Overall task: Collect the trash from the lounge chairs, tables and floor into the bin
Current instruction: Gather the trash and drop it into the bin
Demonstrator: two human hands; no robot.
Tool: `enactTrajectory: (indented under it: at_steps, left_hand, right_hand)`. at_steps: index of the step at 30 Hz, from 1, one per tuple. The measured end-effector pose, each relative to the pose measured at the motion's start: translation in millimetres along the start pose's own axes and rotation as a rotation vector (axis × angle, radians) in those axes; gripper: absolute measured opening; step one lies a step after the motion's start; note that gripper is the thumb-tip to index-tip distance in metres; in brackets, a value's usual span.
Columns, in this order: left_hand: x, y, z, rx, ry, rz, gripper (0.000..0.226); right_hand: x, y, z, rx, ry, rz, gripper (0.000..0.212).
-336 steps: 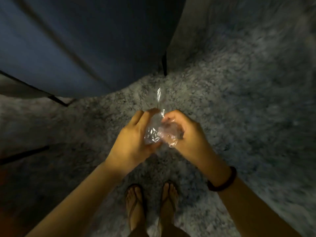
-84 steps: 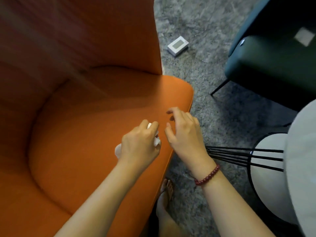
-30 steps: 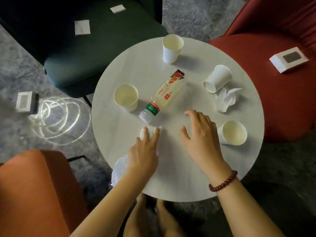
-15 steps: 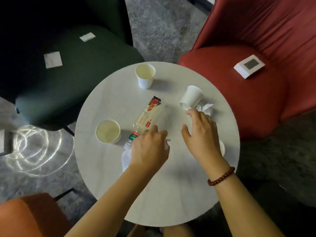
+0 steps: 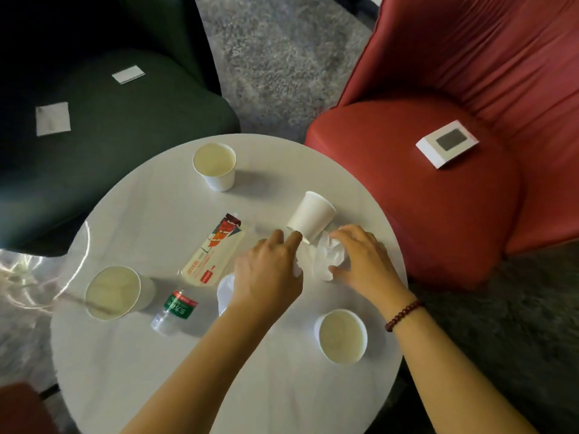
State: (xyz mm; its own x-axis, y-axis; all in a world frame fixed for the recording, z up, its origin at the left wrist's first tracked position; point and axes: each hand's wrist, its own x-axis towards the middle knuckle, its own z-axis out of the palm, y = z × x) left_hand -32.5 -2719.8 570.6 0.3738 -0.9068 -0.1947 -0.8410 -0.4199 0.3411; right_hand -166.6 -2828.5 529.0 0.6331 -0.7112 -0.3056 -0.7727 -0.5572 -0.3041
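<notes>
Crumpled tissue, gripped by right hand, lies beside left hand holding bag.

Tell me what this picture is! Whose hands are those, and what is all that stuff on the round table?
No machine here: a person wears a camera on their head, so you look down at their own two hands. They are collecting trash. On the white round table stand three paper cups; a fourth cup lies tipped over, and a plastic bottle lies on its side. The left hand grips a wad of white trash, and the right hand curls round a crumpled tissue.
</notes>
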Motion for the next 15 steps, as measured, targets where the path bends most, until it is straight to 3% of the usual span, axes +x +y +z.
enactTrajectory:
  at_steps: [4,10,15]
  left_hand:
    - [16,5,23,0.017,-0.029,-0.01,0.042]
    - [15,5,30,-0.032,-0.026,-0.053,0.047]
    - [16,13,13,-0.07,-0.01,-0.046,0.071]
  right_hand:
    - [13,13,25,-0.012,-0.018,-0.066,0.052]
    - [21,21,25,0.182,-0.021,-0.106,0.016]
    - [33,-7,-29,0.659,-0.052,-0.092,0.042]
